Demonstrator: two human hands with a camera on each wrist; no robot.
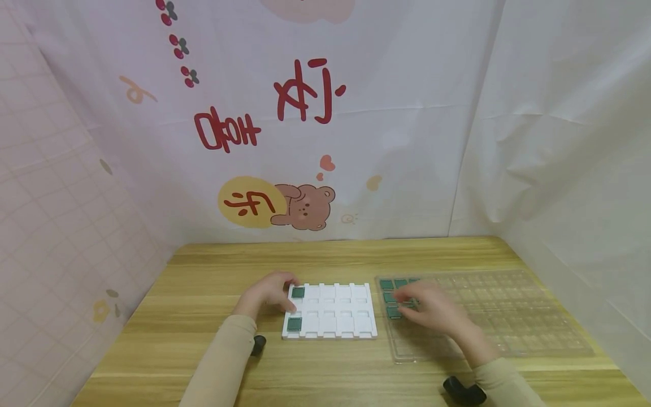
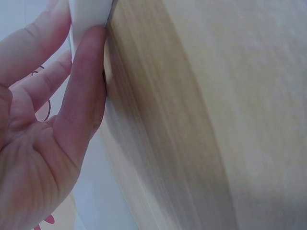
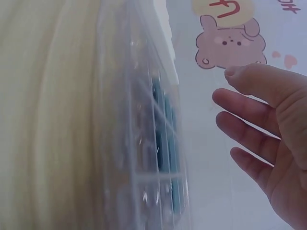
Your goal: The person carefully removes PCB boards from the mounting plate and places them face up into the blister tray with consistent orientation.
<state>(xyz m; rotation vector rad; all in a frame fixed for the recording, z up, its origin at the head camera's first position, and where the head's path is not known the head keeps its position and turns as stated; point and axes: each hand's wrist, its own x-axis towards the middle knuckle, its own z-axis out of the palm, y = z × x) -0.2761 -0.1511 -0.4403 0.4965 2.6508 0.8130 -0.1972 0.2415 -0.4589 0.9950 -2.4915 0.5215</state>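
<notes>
In the head view, my left hand (image 1: 272, 288) holds the upper left corner of a white pocketed tray (image 1: 346, 310), thumb and fingers at its edge. The left wrist view shows my fingertips right against the white tray's side (image 2: 91, 17). Two green square chips sit in its left column, an upper one (image 1: 298, 292) and a lower one (image 1: 294, 324). My right hand (image 1: 432, 308) hovers over the left part of a clear plastic tray (image 1: 508, 316), where several green chips (image 1: 393, 312) lie in its pockets. In the right wrist view its fingers are spread, with nothing between them.
Both trays stand on a wood-grain table (image 1: 325, 373), the white one left of the clear one. Behind the table hangs a printed white cloth (image 1: 407, 141), with more cloth at both sides. Black wrist-worn pieces (image 1: 464, 391) show below the forearms.
</notes>
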